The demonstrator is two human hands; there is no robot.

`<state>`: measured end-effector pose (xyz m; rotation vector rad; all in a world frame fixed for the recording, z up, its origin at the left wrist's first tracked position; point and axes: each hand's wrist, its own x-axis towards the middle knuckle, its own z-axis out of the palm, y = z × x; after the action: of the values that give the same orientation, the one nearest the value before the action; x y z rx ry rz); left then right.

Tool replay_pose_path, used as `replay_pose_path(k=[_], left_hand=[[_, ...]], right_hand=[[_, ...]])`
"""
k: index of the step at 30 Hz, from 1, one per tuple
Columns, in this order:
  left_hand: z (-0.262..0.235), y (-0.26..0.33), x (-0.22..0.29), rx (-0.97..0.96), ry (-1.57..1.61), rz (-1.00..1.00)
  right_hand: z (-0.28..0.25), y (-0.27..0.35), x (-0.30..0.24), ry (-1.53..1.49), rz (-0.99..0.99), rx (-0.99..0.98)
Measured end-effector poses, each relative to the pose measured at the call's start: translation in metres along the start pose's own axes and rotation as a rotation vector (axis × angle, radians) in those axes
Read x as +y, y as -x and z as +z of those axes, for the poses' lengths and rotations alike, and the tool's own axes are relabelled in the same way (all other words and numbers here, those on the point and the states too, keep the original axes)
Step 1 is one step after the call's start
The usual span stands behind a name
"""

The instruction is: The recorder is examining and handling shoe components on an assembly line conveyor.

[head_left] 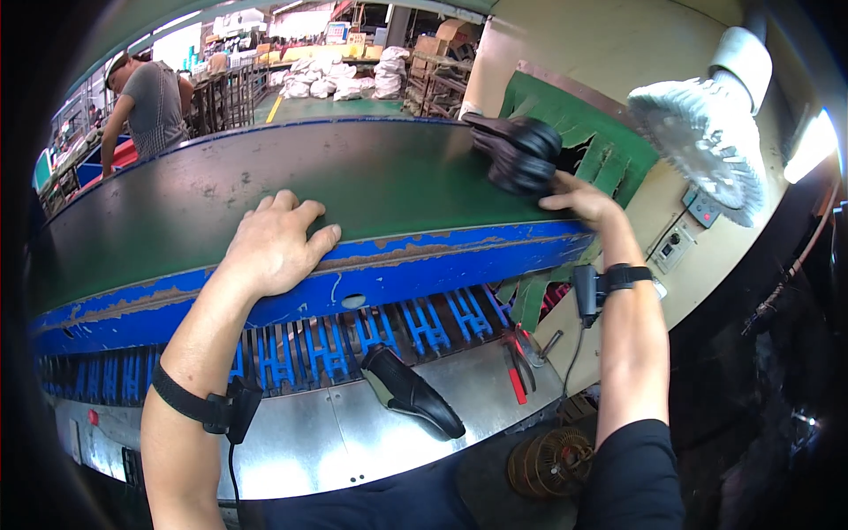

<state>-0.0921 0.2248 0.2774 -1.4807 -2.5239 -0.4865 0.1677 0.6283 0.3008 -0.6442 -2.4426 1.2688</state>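
My left hand (278, 243) lies over the near edge of the green conveyor belt (380, 177), fingers spread and holding nothing. At the belt's right end, my right hand (583, 199) reaches beside a blurred pair of black shoes (521, 155). Its thumb is apart from its fingers, some of which are partly hidden by the shoes; whether they touch is hard to tell. On the metal ledge below the belt lies a single black shoe (411, 393) with a pale grey-green inside. Both my wrists carry black straps with small devices.
A torn green flap curtain (609, 163) hangs at the machine opening on the right, below a dusty white round fitting (698, 132). Red-handled pliers (519, 371) lie on the metal ledge (291, 442). Blue rack parts (327, 344) run under the belt. Another person (150, 106) stands at far left.
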Motion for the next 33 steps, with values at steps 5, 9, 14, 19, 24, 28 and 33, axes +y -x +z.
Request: replay_pose_path(k=[5, 9, 14, 19, 24, 28, 33], left_hand=[[-0.004, -0.001, 0.003, 0.032, -0.015, 0.048], [-0.001, -0.006, 0.005, 0.036, -0.001, 0.039], [0.0, -0.005, 0.003, 0.017, -0.011, -0.005], [0.002, -0.007, 0.004, 0.029, -0.005, 0.029], [0.001, -0.001, -0.001, 0.051, -0.028, -0.001], [0.002, -0.004, 0.004, 0.064, -0.012, 0.049], [0.007, -0.003, -0.002, 0.073, -0.03, 0.037]], right_hand=[[-0.05, 0.018, 0.014, -0.206, 0.066, 0.782], [-0.089, 0.002, 0.039, 0.062, -0.054, 0.855], [-0.047, 0.011, 0.019, 0.035, -0.085, 0.8], [-0.067, 0.0, 0.04, 0.428, 0.08, 0.519], [-0.052, -0.022, 0.06, 0.159, 0.18, 0.587], [-0.102, -0.013, 0.085, 0.258, 0.04, 0.947], [-0.065, -0.001, 0.049, -0.248, 0.003, 0.824]])
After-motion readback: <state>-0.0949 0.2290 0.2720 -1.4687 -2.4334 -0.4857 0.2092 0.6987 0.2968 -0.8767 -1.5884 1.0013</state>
